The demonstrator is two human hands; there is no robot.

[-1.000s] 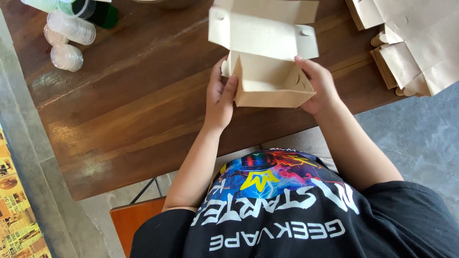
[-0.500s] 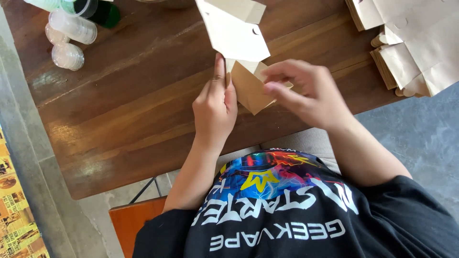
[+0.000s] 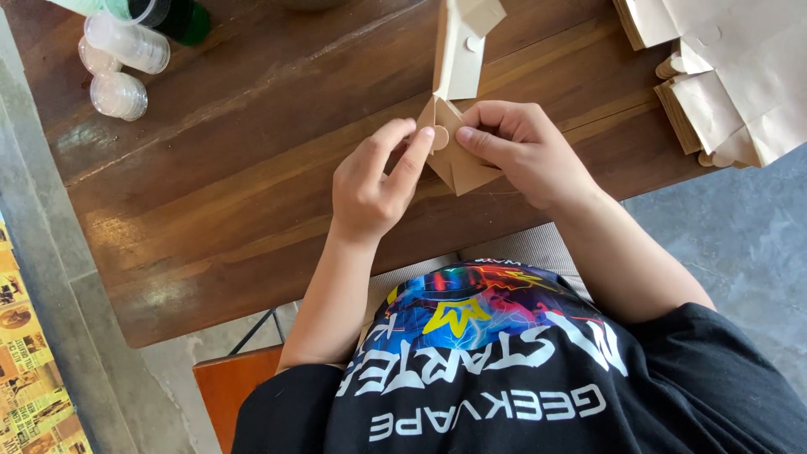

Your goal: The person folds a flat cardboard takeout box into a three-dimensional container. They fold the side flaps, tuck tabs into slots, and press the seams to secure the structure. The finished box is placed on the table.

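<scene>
While it stands tilted on the wooden table point(image 3: 210, 193), both hands — left hand point(image 3: 370, 187), right hand point(image 3: 521, 151) — pinch the brown cardboard box point(image 3: 458, 160) between them.

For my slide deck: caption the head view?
Both hands fold a brown cardboard box over a wooden table.

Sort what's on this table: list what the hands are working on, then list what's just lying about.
In hand:
- brown cardboard box, tilted on a corner, lid flap up
- left hand, fingertips on the box's side
- right hand, pinching the box's side

Lying about:
- clear plastic cups, top left of the wooden table
- green bottle
- stack of brown paper bags, top right
</scene>
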